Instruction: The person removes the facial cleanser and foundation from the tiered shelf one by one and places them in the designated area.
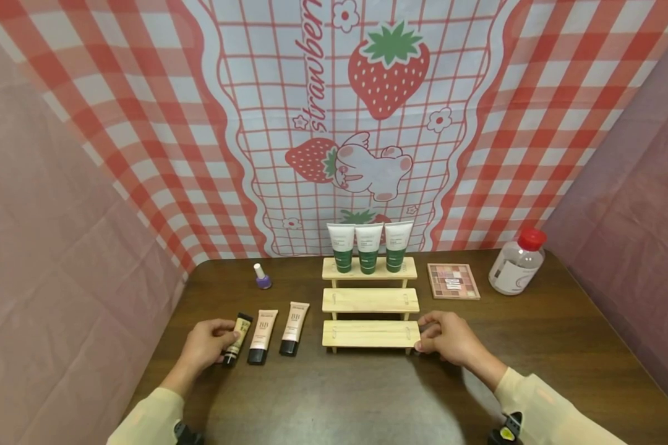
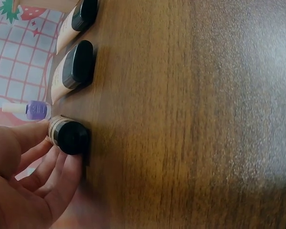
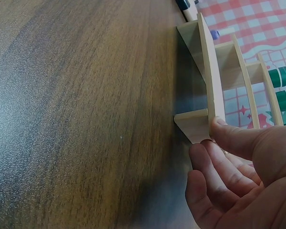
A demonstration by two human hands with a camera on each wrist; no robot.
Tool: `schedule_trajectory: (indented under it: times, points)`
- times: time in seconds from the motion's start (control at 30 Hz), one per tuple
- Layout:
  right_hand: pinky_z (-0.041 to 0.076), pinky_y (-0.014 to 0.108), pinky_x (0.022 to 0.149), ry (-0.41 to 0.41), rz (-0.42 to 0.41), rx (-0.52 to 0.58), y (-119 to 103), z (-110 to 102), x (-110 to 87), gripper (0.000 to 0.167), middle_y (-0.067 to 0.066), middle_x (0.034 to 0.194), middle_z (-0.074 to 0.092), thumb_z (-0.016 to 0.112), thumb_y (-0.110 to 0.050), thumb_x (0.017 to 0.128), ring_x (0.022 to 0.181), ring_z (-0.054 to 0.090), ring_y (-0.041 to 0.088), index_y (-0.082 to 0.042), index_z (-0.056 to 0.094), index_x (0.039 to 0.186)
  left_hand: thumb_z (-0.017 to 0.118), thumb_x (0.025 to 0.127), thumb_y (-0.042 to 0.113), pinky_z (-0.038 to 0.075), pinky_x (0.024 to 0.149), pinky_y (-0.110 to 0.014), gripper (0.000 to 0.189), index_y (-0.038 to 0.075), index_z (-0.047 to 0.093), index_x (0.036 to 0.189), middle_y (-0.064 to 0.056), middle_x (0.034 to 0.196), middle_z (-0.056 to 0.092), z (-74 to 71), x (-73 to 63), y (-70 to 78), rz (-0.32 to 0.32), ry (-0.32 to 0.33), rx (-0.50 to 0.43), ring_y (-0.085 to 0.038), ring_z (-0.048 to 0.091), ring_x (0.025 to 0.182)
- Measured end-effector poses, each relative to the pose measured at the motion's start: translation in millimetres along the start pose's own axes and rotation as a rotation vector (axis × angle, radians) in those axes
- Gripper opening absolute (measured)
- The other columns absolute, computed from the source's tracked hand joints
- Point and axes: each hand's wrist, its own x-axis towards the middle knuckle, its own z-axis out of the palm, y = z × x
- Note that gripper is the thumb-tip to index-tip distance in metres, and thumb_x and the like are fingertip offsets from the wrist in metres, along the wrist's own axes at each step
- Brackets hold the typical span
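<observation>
On the left of the table, my left hand point(image 1: 205, 341) pinches a small gold tube with a black cap point(image 1: 238, 339), thumb on one side and fingers on the other. Two pale BB cream tubes point(image 1: 263, 334) lie just right of it, black caps toward me. In the middle stands a three-step wooden display rack point(image 1: 370, 334). My right hand point(image 1: 451, 337) grips the right end of its lowest step, and in the right wrist view the thumb point(image 3: 233, 138) presses the board's edge. Three white and green tubes point(image 1: 369, 247) stand upright on the top step; the lower two steps are bare.
A purple nail polish bottle point(image 1: 262, 279) with a white cap stands behind the cream tubes. Right of the rack lies a square makeup palette point(image 1: 453, 281), and beyond it stands a clear bottle with a red cap point(image 1: 518, 262). A strawberry-print cloth point(image 1: 389, 68) hangs behind the table.
</observation>
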Motion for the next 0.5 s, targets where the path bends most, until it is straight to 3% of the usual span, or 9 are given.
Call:
schedule_trajectory:
  times: [0.5]
  points:
    - [0.053,0.035,0.048,0.008,0.008,0.0,-2.2,-0.3,-1.8,0.043,0.006,0.082,0.075,0.087,-0.005,0.077,0.063,0.066,0.021,0.003,0.066,0.114,0.071,0.095,0.013,0.054,0.051,-0.032,0.027,-0.006,0.07,0.114,-0.015,0.092,0.072,-0.7,-1.3,-3.6,0.02,0.05,0.046,-0.017,0.061,0.058]
